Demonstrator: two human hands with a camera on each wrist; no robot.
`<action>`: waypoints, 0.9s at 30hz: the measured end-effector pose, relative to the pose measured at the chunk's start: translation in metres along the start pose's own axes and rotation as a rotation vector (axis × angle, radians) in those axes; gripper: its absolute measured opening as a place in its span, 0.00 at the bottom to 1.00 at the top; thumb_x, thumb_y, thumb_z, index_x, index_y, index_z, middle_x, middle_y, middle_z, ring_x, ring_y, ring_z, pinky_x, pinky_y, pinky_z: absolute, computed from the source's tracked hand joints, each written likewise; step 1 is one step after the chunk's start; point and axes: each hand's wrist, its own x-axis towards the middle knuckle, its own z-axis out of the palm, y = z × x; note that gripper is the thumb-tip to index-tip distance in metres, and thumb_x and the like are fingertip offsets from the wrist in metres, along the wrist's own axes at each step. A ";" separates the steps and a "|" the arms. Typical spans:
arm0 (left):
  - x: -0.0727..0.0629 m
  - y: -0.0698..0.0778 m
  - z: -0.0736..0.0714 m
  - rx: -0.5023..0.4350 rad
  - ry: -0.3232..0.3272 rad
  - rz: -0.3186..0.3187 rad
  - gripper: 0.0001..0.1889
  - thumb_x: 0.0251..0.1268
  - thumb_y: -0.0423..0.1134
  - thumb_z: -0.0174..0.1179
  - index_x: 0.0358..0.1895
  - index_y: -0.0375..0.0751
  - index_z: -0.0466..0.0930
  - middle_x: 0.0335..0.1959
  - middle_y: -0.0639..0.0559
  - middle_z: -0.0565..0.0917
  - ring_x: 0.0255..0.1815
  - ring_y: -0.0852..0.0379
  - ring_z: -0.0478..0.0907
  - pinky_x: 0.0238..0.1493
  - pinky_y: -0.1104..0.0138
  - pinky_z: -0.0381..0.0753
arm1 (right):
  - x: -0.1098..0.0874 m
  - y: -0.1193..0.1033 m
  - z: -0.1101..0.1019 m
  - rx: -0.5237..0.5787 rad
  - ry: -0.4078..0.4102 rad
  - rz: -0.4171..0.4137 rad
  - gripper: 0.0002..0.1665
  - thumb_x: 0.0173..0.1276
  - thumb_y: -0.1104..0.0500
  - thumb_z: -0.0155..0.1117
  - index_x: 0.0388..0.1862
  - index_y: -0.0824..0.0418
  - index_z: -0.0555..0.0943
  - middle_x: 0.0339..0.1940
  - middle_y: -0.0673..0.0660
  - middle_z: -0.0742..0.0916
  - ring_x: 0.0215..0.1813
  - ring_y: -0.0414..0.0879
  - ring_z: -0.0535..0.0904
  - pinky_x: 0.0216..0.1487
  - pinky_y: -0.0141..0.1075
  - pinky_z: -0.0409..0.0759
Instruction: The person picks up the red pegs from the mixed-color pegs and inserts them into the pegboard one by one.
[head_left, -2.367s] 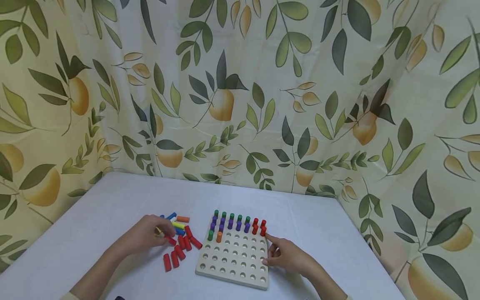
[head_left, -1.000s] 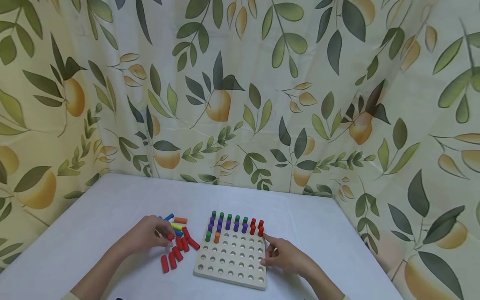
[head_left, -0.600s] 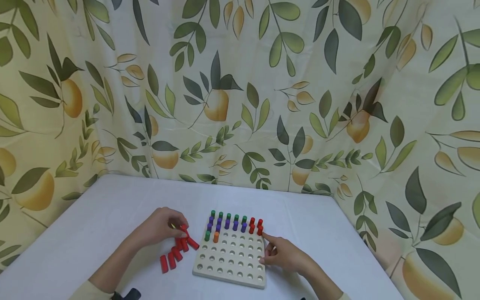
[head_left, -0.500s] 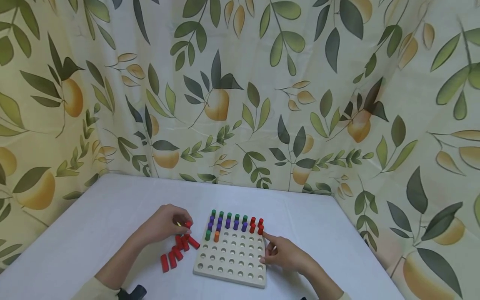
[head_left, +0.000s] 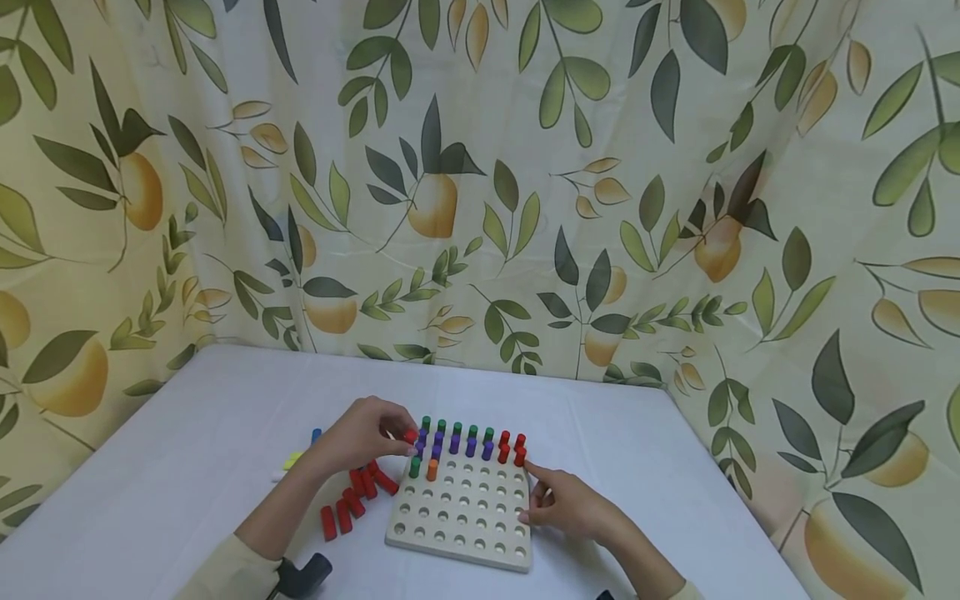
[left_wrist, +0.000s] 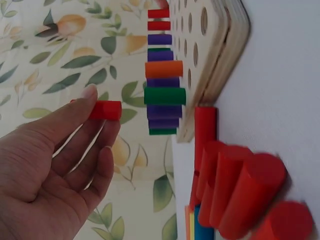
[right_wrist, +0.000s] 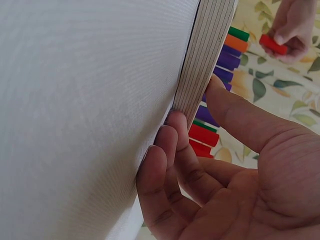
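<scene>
My left hand (head_left: 363, 437) pinches a red peg (left_wrist: 107, 110) between thumb and fingertips, lifted above the table by the back left corner of a wooden pegboard (head_left: 461, 518). In the left wrist view the peg is apart from the board. Standing in the board's back rows are green pegs (head_left: 472, 432), purple pegs (head_left: 470, 448) and red pegs (head_left: 504, 454), with an orange peg (head_left: 432, 471) in front of them at left. My right hand (head_left: 570, 504) grips the board's right edge, thumb on the upper edge and fingers curled against its side.
Several loose red pegs (head_left: 353, 502) lie on the white-covered table (head_left: 600, 433) left of the board. Behind my left forearm, a yellow peg (head_left: 292, 460) and a blue peg (head_left: 317, 435) partly show. A leaf-patterned curtain (head_left: 480, 208) encloses the table.
My left hand has picked up a red peg from the loose pile and carried it right and back to the board's back left corner. The right hand stays at the board's edge.
</scene>
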 end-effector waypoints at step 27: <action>0.041 0.017 0.045 -0.053 -0.038 -0.070 0.10 0.62 0.34 0.75 0.46 0.40 0.90 0.34 0.59 0.86 0.37 0.56 0.81 0.45 0.62 0.83 | -0.002 -0.001 0.000 0.021 -0.001 -0.015 0.51 0.63 0.55 0.80 0.77 0.72 0.64 0.34 0.51 0.80 0.36 0.46 0.74 0.33 0.35 0.71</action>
